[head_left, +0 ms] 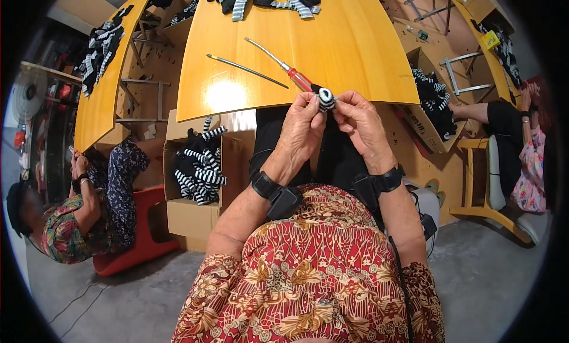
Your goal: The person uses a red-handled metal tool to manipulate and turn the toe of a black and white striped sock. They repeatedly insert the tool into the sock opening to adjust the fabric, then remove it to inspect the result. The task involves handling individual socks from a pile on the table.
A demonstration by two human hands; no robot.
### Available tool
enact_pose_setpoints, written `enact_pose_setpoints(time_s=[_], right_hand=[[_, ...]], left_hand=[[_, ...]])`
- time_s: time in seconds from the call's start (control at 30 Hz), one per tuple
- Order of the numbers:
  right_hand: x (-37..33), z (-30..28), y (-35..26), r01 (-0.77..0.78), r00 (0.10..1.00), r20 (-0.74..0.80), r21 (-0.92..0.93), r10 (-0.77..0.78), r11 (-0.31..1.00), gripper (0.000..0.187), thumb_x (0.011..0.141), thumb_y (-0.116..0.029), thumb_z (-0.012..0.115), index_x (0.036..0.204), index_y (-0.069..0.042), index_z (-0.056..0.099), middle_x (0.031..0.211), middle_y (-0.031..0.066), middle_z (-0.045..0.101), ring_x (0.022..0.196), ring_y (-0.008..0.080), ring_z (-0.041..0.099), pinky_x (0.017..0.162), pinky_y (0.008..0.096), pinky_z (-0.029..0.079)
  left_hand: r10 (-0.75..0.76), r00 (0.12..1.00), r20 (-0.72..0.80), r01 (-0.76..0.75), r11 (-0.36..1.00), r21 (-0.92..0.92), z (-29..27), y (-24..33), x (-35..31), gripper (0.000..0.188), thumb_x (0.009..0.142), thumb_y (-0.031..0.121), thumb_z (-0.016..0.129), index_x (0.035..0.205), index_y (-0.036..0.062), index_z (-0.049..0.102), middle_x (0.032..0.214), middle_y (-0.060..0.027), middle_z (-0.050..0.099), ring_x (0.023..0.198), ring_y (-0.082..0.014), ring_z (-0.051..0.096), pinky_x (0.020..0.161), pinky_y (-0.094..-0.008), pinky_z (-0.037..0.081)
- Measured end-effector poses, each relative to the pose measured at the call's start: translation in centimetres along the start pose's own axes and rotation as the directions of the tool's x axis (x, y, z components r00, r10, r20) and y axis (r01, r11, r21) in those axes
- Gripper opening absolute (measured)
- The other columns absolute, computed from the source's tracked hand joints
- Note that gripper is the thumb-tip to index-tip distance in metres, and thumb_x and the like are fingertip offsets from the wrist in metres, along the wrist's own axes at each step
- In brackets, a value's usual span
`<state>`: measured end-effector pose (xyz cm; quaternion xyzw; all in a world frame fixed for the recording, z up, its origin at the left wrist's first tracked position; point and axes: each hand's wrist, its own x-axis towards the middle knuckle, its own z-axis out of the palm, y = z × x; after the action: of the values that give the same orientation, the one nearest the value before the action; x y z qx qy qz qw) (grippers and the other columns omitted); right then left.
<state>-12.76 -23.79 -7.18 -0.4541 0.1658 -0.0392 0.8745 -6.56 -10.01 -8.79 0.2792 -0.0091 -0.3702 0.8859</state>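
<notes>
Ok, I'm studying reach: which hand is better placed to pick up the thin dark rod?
Probably the left hand: it is nearer the thin dark rod; the right hand is farther, beyond the black-and-white fabric that both hold.

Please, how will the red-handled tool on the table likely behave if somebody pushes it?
The red-handled tool probably stays stiff, as its shaft looks metallic. It is likely heavier at its thick handle end. Its seemingly bent tip may limit rolling.
</notes>
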Motion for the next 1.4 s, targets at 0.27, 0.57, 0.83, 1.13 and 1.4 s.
enact_pose_setpoints(time_s=[0.27,0.57,0.83,1.13,1.4], right_hand=[[0.6,-0.3,0.8,0.105,0.991,-0.086,-0.027,-0.107,0.994,0.002,0.089,-0.010,0.060,0.089,-0.008,0.060,0.074,-0.0045,0.057,0.057,0.0010,0.048,0.046,0.0153,0.034],[-0.3,-0.2,-0.2,0.160,0.982,0.115,-0.086,-0.150,0.983,0.009,0.090,-0.013,0.065,0.093,-0.009,0.058,0.080,-0.0057,0.055,0.067,0.0008,0.047,0.051,0.0149,0.034],[-0.6,1.7,0.0,0.192,0.976,-0.073,-0.172,-0.207,0.966,0.008,0.092,-0.014,0.063,0.088,-0.009,0.058,0.071,-0.0058,0.052,0.056,0.0002,0.042,0.048,0.0151,0.031],[-1.0,0.5,0.5,0.118,0.993,-0.001,0.046,-0.118,0.992,0.010,0.094,-0.016,0.061,0.090,-0.007,0.057,0.073,-0.0056,0.053,0.059,0.0005,0.045,0.050,0.0145,0.034],[-1.2,-0.1,0.1,0.122,0.987,0.115,-0.059,-0.114,0.991,0.010,0.091,-0.015,0.066,0.091,-0.008,0.058,0.074,-0.0061,0.053,0.061,0.0010,0.046,0.050,0.0139,0.035]], left_hand=[[-0.038,0.993,0.108,0.024,0.992,0.124,1.6,0.3,-0.8,0.010,0.096,0.012,0.058,0.104,0.0088,0.054,0.084,0.0024,0.057,0.057,-0.0030,0.044,0.052,-0.0172,0.036],[0.126,0.992,-0.006,-0.119,0.949,0.293,1.3,0.8,-0.3,0.011,0.092,0.014,0.064,0.098,0.0096,0.055,0.089,0.0014,0.059,0.069,-0.0035,0.053,0.058,-0.0165,0.042],[0.087,0.996,-0.009,-0.085,0.985,0.151,0.9,0.3,0.1,0.013,0.091,0.010,0.063,0.099,0.0107,0.052,0.082,0.0035,0.057,0.053,-0.0030,0.042,0.050,-0.0168,0.034],[-0.071,0.986,0.149,0.055,0.992,0.110,1.1,0.5,-1.0,0.008,0.097,0.017,0.057,0.099,0.0105,0.052,0.077,0.0017,0.056,0.046,-0.0027,0.038,0.046,-0.0179,0.030],[0.154,0.987,-0.047,-0.130,0.933,0.336,1.6,0.1,-0.2,0.011,0.094,0.010,0.059,0.102,0.0117,0.051,0.081,0.0028,0.057,0.054,-0.0024,0.047,0.047,-0.0141,0.037]])
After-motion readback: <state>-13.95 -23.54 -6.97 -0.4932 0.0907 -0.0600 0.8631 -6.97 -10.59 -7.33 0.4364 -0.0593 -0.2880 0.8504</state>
